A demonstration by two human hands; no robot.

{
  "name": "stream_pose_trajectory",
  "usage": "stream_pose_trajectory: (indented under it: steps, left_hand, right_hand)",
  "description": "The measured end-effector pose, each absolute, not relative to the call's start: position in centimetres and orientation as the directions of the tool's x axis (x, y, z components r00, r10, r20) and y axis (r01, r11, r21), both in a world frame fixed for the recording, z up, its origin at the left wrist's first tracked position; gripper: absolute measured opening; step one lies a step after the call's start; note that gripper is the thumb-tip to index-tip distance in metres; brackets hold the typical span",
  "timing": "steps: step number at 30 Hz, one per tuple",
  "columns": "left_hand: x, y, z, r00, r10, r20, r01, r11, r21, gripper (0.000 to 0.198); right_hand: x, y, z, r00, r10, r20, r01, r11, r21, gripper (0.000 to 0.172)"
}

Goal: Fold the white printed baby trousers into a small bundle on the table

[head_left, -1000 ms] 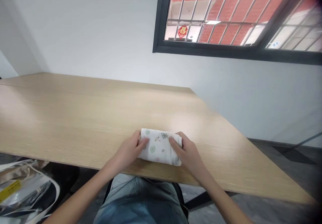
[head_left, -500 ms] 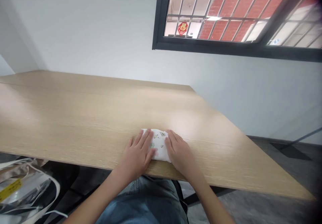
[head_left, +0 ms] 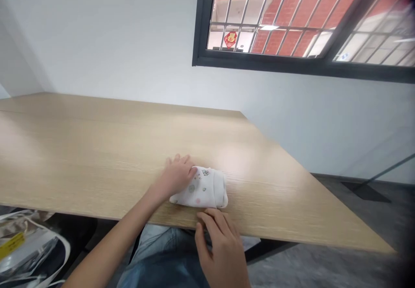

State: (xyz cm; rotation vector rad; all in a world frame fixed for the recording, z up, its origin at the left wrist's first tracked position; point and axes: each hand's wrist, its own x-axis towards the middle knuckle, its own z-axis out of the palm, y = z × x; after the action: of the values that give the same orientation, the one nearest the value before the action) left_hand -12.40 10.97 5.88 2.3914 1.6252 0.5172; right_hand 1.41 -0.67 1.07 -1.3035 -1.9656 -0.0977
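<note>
Two bare hands are working at a folded cloth, the left hand (head_left: 177, 173) hovering or resting over its far left corner. Blur is softening the left fingers, but they are spreading loosely past the cloth onto the counter side, with the thumb overlapping the white fabric. Nearer the body, the right hand (head_left: 222, 247) is bending its fingers slightly, thumb standing apart, in a loose, ungripping curve. Its fingertips are reaching just beside the cloth's near edge; whether they are touching it, one cannot tell.

The cloth (head_left: 202, 191) is lying flat as a small white bundle near the counter's front edge, showing green and pink spots, little dark drawings and a fold at its right end. Pale wood is covering the counter (head_left: 129, 150), which is stretching off to the left.

Below the edge, blue trousers (head_left: 162, 257) are showing; to their left, a bag (head_left: 66, 247) is bearing a yellow label (head_left: 11, 245). On the right, a thin pole (head_left: 389, 169) is slanting above the grey floor (head_left: 308, 266). Behind, a white wall (head_left: 113, 33) is framing a barred window (head_left: 259, 61), through which red brick (head_left: 292, 3) is showing.
</note>
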Motion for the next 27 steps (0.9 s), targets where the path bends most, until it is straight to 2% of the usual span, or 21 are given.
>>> stream_pose_trajectory:
  steps: [5, 8, 12, 16, 18, 22, 27]
  left_hand:
    - [-13.4, 9.1, 3.3, 0.271, 0.943, 0.194, 0.844, -0.330, 0.424, 0.035]
    - [-13.8, 5.9, 1.9, 0.205, 0.947, 0.246, 0.806, -0.306, 0.507, 0.035]
    - [-13.4, 3.1, 1.3, 0.123, 0.953, 0.277, 0.681, -0.284, 0.675, 0.031]
    - [-13.6, 2.6, 2.2, 0.169, 0.961, 0.220, 0.606, -0.277, 0.745, 0.039]
    - [-13.9, 2.7, 2.7, 0.199, 0.960, 0.200, 0.595, -0.280, 0.753, 0.043]
    - [-13.4, 3.0, 2.7, 0.224, 0.945, 0.238, 0.616, -0.327, 0.717, 0.038]
    - [-10.7, 2.4, 2.0, 0.243, 0.929, 0.278, 0.726, -0.364, 0.583, 0.031]
  right_hand:
    - [2.4, 1.5, 0.4, -0.063, 0.842, 0.536, 0.825, 0.347, -0.447, 0.023]
    - [3.1, 3.7, 1.0, -0.080, 0.902, 0.425, 0.822, 0.301, -0.484, 0.027]
    - [2.8, 5.6, 1.7, -0.129, 0.931, 0.341, 0.870, 0.271, -0.411, 0.026]
    - [2.2, 5.8, 1.4, -0.129, 0.899, 0.418, 0.900, 0.283, -0.331, 0.025]
    - [2.1, 5.7, 1.1, -0.137, 0.879, 0.457, 0.900, 0.303, -0.314, 0.025]
    - [2.4, 5.5, 0.6, -0.136, 0.857, 0.497, 0.898, 0.319, -0.304, 0.022]
    - [5.0, 3.8, 0.1, -0.107, 0.835, 0.540, 0.826, 0.377, -0.419, 0.022]
